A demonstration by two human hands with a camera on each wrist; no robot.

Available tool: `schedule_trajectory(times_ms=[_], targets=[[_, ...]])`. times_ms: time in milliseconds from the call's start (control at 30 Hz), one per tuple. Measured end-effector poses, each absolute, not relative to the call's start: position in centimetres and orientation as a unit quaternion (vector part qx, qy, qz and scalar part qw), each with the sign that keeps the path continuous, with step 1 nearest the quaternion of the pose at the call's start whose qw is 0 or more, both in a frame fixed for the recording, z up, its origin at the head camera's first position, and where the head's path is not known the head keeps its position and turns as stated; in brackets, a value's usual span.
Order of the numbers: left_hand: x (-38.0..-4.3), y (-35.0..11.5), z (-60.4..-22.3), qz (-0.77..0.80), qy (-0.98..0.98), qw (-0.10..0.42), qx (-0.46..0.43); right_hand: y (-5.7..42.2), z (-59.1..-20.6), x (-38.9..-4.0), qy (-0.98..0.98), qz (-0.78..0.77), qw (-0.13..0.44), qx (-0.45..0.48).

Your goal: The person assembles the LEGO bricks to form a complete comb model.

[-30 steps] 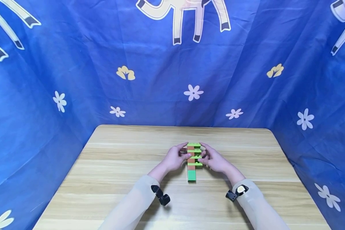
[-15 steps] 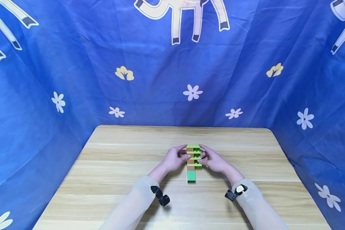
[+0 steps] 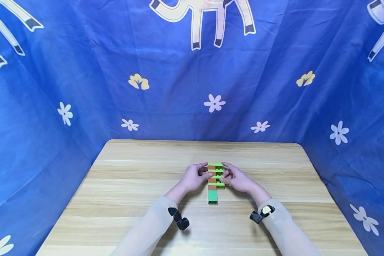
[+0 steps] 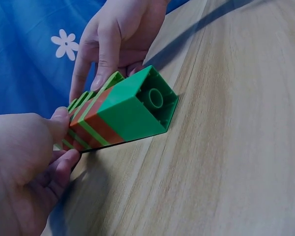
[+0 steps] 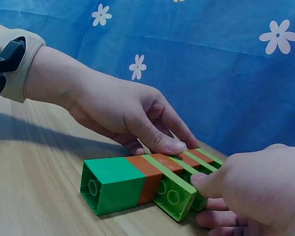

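Note:
A stack of toy building bricks lies on its side on the wooden table (image 3: 140,199), its hollow green brick (image 3: 212,196) facing me. Behind that brick, orange-brown bricks (image 5: 148,187) alternate with thin lime-green plates (image 5: 174,195), which stick out to the right. My left hand (image 3: 192,177) grips the stack from the left, thumb on top and fingers along the side. From the right, my right hand (image 3: 240,178) pinches the protruding plates, its thumb on them near the middle and its index finger at the far end. The fingers partly hide the stack's far part.
Blue cloth (image 3: 192,106) printed with flowers and animals hangs behind the table and along both sides. A black wrist camera (image 3: 179,218) sits on the left sleeve, and another wrist camera (image 3: 257,217) is on the right. The table's far edge runs beyond the hands.
The far end of the stack has come down slightly in the head view, along with the fingertips of both hands. Both hands keep their hold on it.

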State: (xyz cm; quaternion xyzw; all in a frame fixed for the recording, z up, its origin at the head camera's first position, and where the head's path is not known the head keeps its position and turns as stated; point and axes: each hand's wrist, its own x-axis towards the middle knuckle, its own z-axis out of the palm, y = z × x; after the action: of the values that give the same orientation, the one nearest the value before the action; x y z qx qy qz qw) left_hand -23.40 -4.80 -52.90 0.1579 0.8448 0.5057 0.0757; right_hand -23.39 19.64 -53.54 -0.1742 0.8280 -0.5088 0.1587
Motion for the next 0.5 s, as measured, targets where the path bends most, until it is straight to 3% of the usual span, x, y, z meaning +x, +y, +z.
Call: schedule_trajectory(times_ms=[500], targets=[[-23.60, -5.17, -53.44, 0.514, 0.839, 0.073, 0.163, 19.79, -53.75, -23.55, 0.825, -0.514, 0.156, -0.174]])
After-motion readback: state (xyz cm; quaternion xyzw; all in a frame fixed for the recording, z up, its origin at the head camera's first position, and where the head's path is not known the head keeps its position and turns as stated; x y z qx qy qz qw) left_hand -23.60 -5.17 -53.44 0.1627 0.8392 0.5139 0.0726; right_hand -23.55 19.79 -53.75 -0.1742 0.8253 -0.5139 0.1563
